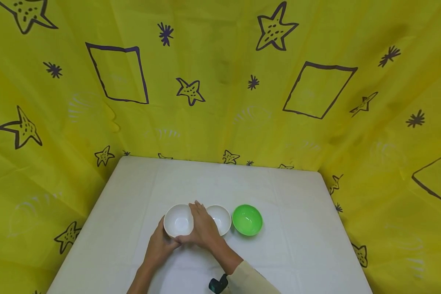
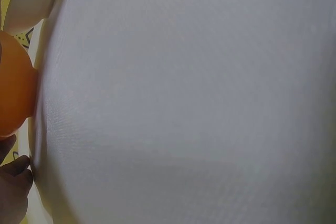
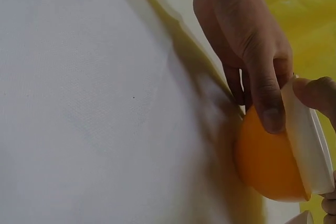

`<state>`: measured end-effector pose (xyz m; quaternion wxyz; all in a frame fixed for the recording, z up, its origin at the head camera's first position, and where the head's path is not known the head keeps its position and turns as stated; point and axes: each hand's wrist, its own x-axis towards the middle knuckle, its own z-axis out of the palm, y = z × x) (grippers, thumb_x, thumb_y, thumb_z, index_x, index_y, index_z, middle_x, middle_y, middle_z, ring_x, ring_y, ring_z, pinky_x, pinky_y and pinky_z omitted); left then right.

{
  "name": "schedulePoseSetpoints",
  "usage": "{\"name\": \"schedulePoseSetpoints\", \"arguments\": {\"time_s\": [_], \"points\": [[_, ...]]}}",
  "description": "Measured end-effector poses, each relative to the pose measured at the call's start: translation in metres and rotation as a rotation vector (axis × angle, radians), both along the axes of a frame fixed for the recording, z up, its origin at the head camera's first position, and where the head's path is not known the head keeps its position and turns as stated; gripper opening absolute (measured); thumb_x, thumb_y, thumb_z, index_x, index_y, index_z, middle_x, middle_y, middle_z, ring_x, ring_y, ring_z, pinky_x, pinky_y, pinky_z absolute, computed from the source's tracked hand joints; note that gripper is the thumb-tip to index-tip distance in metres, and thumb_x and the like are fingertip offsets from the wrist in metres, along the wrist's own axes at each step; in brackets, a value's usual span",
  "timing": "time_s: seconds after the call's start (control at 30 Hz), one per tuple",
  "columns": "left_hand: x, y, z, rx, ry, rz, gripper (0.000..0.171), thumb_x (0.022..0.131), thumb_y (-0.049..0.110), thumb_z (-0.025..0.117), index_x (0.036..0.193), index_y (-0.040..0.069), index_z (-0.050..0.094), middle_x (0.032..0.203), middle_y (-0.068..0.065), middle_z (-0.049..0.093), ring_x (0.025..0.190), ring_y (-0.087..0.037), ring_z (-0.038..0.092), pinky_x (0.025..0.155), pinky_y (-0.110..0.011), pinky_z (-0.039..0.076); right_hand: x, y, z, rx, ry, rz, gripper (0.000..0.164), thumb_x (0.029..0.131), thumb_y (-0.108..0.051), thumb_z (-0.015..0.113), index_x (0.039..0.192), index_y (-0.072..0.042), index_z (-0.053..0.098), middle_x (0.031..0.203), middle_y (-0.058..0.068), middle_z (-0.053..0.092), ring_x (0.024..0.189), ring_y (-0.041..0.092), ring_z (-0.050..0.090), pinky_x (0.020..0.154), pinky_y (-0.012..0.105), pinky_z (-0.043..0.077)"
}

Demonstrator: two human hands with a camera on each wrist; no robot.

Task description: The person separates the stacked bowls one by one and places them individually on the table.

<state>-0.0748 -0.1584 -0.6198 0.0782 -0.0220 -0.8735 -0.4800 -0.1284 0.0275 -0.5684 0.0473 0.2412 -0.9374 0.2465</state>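
Curtained booth (image 1: pixel 70 171): yel. star-print cloth (image 1: pixel 220 122) around wht. tbl. (image 1: pixel 297 204)

Left of the white bowl (image 1: pixel 178 220), the left hand (image 1: pixel 159 245) curved, thumb at its near side; at its right, the right hand (image 1: pixel 203 228) gripped its rim, both forearms (image 1: pixel 226 256) angled toward it.

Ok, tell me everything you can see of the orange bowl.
The orange bowl is plain, smooth and plastic-looking, with rounded sides and a short foot. A white bowl sits nested in it, hiding its inside. It faces roughly upward; the left hand holds its side. Whether it touches the white table cannot be told.
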Motion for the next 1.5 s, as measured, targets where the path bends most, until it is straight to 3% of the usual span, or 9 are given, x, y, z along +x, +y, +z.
{"name": "schedulePoseSetpoints", "arguments": {"time_s": [0.33, 0.53, 0.67, 0.97, 1.17, 1.5], "points": [[-0.002, 0.0, -0.002, -0.03, 0.015, 0.016, 0.102, 0.075, 0.017, 0.096, 0.154, -0.01, 0.037, 0.149, -0.034, 0.051, 0.138, -0.053, 0.048, 0.113, -0.067, 0.039, 0.004, 0.007, 0.029, -0.115, -0.024, -0.041, 0.107, 0.068, -0.058, 0.092, 0.149, -0.001, 0.052, 0.153, 0.022, 0.053, 0.142, 0.039, 0.051, 0.103, 0.053, 0.055], [-0.002, 0.0, -0.003, -0.004, -0.02, 0.019, 0.105, 0.072, 0.016, 0.098, 0.156, -0.002, 0.038, 0.152, -0.026, 0.053, 0.139, -0.047, 0.05, 0.117, -0.064, 0.036, 0.005, 0.02, 0.045, -0.158, -0.031, -0.089, 0.106, 0.069, -0.058, 0.091, 0.15, -0.002, 0.051, 0.152, 0.017, 0.056, 0.146, 0.036, 0.046, 0.107, 0.057, 0.051], [-0.001, -0.001, -0.002, -0.007, -0.03, 0.025, 0.106, 0.072, 0.017, 0.098, 0.157, -0.002, 0.038, 0.152, -0.025, 0.052, 0.138, -0.047, 0.05, 0.117, -0.064, 0.036, 0.005, 0.031, 0.051, -0.196, -0.028, -0.121, 0.107, 0.069, -0.056, 0.092, 0.15, -0.001, 0.051, 0.151, 0.018, 0.057, 0.146, 0.038, 0.045, 0.107, 0.059, 0.05], [0.001, -0.001, 0.0, 0.003, -0.024, 0.023, 0.108, 0.073, 0.022, 0.099, 0.157, -0.004, 0.036, 0.155, -0.028, 0.048, 0.141, -0.048, 0.047, 0.117, -0.065, 0.035, 0.005, 0.057, 0.057, -0.255, -0.015, -0.177, 0.105, 0.067, -0.05, 0.095, 0.147, 0.003, 0.053, 0.148, 0.02, 0.058, 0.144, 0.043, 0.047, 0.108, 0.062, 0.048], [0.001, -0.001, -0.001, 0.006, -0.037, 0.023, 0.111, 0.073, 0.027, 0.099, 0.158, -0.004, 0.035, 0.156, -0.028, 0.046, 0.143, -0.048, 0.044, 0.118, -0.065, 0.033, 0.009, 0.077, 0.057, -0.26, -0.037, -0.261, 0.107, 0.067, -0.048, 0.098, 0.148, 0.003, 0.052, 0.153, 0.024, 0.052, 0.142, 0.049, 0.047, 0.108, 0.064, 0.047], [-0.002, 0.0, -0.004, 0.011, -0.031, 0.02, 0.111, 0.073, 0.029, 0.099, 0.159, -0.003, 0.035, 0.157, -0.027, 0.046, 0.144, -0.047, 0.044, 0.118, -0.065, 0.033, 0.013, 0.121, 0.051, -0.276, -0.059, -0.384, 0.105, 0.067, -0.041, 0.099, 0.148, 0.006, 0.052, 0.152, 0.027, 0.052, 0.144, 0.048, 0.045, 0.107, 0.068, 0.046]]}}
